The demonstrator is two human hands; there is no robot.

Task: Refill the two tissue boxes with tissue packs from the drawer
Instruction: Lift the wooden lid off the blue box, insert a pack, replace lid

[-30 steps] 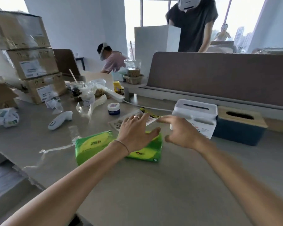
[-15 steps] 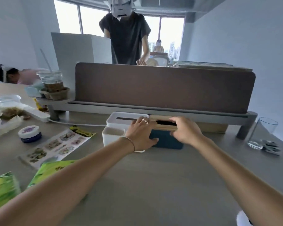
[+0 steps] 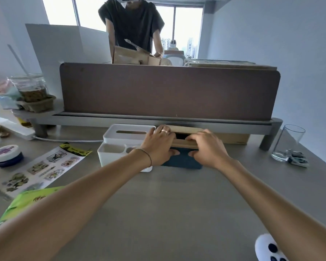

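A dark blue tissue box (image 3: 183,161) with a wooden lid (image 3: 184,129) stands under the desk shelf. My left hand (image 3: 158,146) grips the lid's left end, thumb on the blue front. My right hand (image 3: 207,147) grips its right part the same way. A white tissue box (image 3: 128,133) with front compartments stands just left, touching my left hand. A green tissue pack (image 3: 24,206) lies at the near left of the desk.
A grey shelf (image 3: 158,120) with a brown divider panel (image 3: 167,91) runs across the back. A drinking glass (image 3: 288,142) stands at right, a sticker sheet (image 3: 43,170) and a small jar (image 3: 7,155) at left. A person stands behind the divider with a cardboard box.
My view swung right from the green packs to the boxes. Both hands left the pack, reached forward and closed on the wooden lid of the blue box.
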